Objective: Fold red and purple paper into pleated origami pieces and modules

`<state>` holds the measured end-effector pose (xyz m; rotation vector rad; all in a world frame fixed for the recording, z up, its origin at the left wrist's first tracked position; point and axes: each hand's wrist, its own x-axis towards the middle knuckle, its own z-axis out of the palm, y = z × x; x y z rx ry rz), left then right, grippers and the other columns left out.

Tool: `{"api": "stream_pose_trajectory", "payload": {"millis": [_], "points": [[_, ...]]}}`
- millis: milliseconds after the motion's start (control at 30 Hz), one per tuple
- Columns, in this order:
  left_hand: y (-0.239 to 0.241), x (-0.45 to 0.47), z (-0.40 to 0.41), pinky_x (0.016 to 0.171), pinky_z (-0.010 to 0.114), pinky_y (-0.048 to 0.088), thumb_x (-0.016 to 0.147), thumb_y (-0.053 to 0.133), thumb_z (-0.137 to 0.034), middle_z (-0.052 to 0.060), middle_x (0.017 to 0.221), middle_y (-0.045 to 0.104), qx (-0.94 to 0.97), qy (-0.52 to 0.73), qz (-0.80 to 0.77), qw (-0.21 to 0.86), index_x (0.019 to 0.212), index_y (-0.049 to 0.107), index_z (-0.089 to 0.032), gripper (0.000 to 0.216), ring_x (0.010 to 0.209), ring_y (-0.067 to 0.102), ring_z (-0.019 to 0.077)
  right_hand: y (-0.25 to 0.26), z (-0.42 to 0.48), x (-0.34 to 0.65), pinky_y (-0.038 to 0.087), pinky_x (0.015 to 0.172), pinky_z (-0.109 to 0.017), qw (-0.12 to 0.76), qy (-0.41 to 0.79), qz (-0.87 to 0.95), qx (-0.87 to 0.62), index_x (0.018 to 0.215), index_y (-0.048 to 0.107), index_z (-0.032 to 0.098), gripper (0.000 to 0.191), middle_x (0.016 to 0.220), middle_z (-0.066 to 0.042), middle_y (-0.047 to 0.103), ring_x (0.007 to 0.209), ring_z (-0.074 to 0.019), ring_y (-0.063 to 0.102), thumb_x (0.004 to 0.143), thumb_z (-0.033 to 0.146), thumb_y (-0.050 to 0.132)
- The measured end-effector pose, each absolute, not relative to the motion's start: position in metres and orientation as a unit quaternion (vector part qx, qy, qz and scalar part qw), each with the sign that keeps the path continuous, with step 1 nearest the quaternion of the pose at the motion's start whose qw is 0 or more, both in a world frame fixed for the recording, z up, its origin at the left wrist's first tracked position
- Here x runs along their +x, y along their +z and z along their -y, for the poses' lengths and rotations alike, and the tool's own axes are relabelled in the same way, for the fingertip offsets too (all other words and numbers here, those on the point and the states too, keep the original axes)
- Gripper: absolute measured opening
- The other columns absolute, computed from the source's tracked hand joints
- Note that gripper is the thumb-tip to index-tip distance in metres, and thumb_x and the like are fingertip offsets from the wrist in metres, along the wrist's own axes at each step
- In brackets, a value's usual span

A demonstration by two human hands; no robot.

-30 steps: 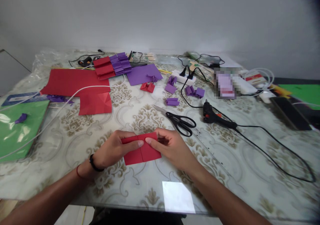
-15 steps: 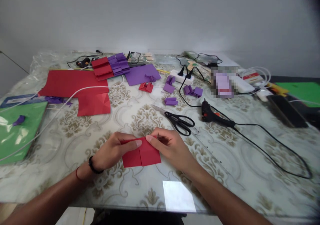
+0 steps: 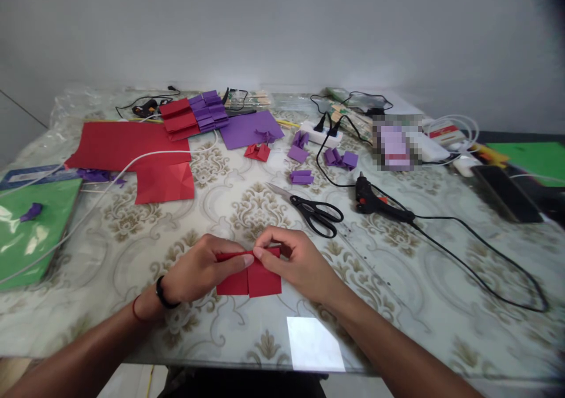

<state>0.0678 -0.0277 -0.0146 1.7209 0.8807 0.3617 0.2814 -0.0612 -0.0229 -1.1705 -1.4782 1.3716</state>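
A piece of folded red paper [image 3: 265, 281] is held low over the front of the table, a vertical slit or fold line down its middle. My left hand [image 3: 212, 267] pinches its upper edge near the centre, thumb on the front face. Beside that thumb, my right hand [image 3: 291, 262] pinches the same edge, its fingers curled behind the paper. The fingertips behind the sheet are hidden. Black-handled scissors [image 3: 315, 214] lie just beyond my right hand, blades pointing away to the left.
A black glue gun [image 3: 375, 202] with a looping cord lies right of the scissors. Several folded purple pieces [image 3: 302, 177] and a white power strip [image 3: 320, 134] sit farther back. Red sheets [image 3: 165, 183] and a green pack [image 3: 39, 233] are at left, crossed by a white cable.
My thumbs have moved slightly along the upper edge of the red paper, which now looks folded over at the top right. Both hands keep their pinch.
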Motion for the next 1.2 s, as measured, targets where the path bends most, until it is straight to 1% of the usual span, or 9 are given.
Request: {"api": "stream_pose_trajectory", "payload": {"millis": [167, 233, 333, 433, 667, 800, 1033, 1100, 1200], "points": [[-0.015, 0.069, 0.029, 0.052, 0.025, 0.024, 0.098, 0.058, -0.038, -0.006, 0.059, 0.031, 0.753, 0.134, -0.370, 0.528, 0.059, 0.044, -0.017, 0.047, 0.057, 0.028, 0.0092, -0.022, 0.062, 0.280, 0.050, 0.069, -0.027, 0.378, 0.549, 0.587, -0.459, 0.080, 0.070, 0.021, 0.009, 0.079, 0.000, 0.070, 0.075, -0.0156, 0.063, 0.089, 0.025, 0.068], [-0.015, 0.070, 0.029, 0.052, 0.024, 0.024, 0.098, 0.058, -0.036, -0.006, 0.057, 0.034, 0.757, 0.125, -0.379, 0.517, 0.059, 0.049, -0.017, 0.044, 0.056, 0.030, 0.0089, -0.024, 0.062, 0.280, 0.050, 0.068, -0.027, 0.380, 0.549, 0.584, -0.462, 0.079, 0.069, 0.021, 0.010, 0.077, 0.000, 0.070, 0.073, -0.0152, 0.063, 0.088, 0.025, 0.067], [-0.014, 0.069, 0.028, 0.059, 0.022, 0.034, 0.097, 0.061, -0.035, -0.005, 0.065, 0.057, 0.752, 0.137, -0.391, 0.512, 0.077, 0.071, -0.017, 0.028, 0.062, 0.045, 0.0100, -0.025, 0.062, 0.280, 0.050, 0.069, -0.027, 0.383, 0.542, 0.585, -0.466, 0.079, 0.069, 0.021, 0.009, 0.077, 0.001, 0.071, 0.073, -0.0149, 0.064, 0.087, 0.024, 0.068], [-0.011, 0.068, 0.027, 0.065, 0.022, 0.040, 0.098, 0.060, -0.034, -0.002, 0.077, 0.071, 0.747, 0.163, -0.393, 0.511, 0.093, 0.079, -0.019, 0.025, 0.069, 0.055, 0.0118, -0.025, 0.060, 0.281, 0.050, 0.071, -0.027, 0.386, 0.538, 0.585, -0.469, 0.079, 0.070, 0.021, 0.009, 0.078, 0.001, 0.071, 0.075, -0.0152, 0.064, 0.087, 0.025, 0.069], [-0.010, 0.066, 0.026, 0.059, 0.023, 0.036, 0.099, 0.057, -0.039, -0.001, 0.068, 0.065, 0.729, 0.235, -0.432, 0.475, 0.085, 0.077, -0.015, 0.034, 0.063, 0.047, 0.0119, -0.025, 0.056, 0.288, 0.047, 0.065, -0.028, 0.388, 0.537, 0.569, -0.487, 0.091, 0.075, 0.020, 0.025, 0.078, -0.001, 0.070, 0.070, -0.0157, 0.062, 0.094, 0.044, 0.067], [-0.012, 0.066, 0.026, 0.056, 0.023, 0.034, 0.098, 0.059, -0.038, -0.002, 0.065, 0.062, 0.734, 0.201, -0.422, 0.492, 0.082, 0.077, -0.016, 0.033, 0.059, 0.044, 0.0109, -0.023, 0.056, 0.290, 0.046, 0.064, -0.028, 0.374, 0.528, 0.584, -0.490, 0.083, 0.075, 0.020, 0.026, 0.074, -0.001, 0.070, 0.069, -0.0164, 0.060, 0.093, 0.044, 0.069], [-0.012, 0.065, 0.025, 0.055, 0.022, 0.033, 0.099, 0.058, -0.042, -0.003, 0.063, 0.058, 0.748, 0.184, -0.436, 0.465, 0.079, 0.074, -0.016, 0.036, 0.058, 0.043, 0.0103, -0.018, 0.055, 0.291, 0.048, 0.067, -0.029, 0.371, 0.512, 0.602, -0.487, 0.085, 0.076, 0.021, 0.029, 0.078, -0.002, 0.072, 0.073, -0.0182, 0.063, 0.097, 0.043, 0.061], [-0.015, 0.065, 0.025, 0.053, 0.022, 0.030, 0.096, 0.061, -0.043, -0.005, 0.059, 0.050, 0.755, 0.153, -0.425, 0.476, 0.070, 0.067, -0.016, 0.038, 0.056, 0.038, 0.0097, -0.018, 0.057, 0.291, 0.048, 0.069, -0.029, 0.364, 0.504, 0.615, -0.486, 0.083, 0.076, 0.021, 0.028, 0.078, -0.002, 0.073, 0.075, -0.0187, 0.064, 0.097, 0.041, 0.062], [-0.019, 0.066, 0.025, 0.050, 0.023, 0.022, 0.089, 0.069, -0.043, -0.006, 0.055, 0.034, 0.768, 0.125, -0.415, 0.471, 0.056, 0.044, -0.017, 0.049, 0.054, 0.028, 0.0088, -0.018, 0.058, 0.288, 0.049, 0.071, -0.029, 0.348, 0.494, 0.632, -0.485, 0.084, 0.077, 0.022, 0.027, 0.081, -0.002, 0.076, 0.078, -0.0190, 0.065, 0.098, 0.038, 0.061]]}}
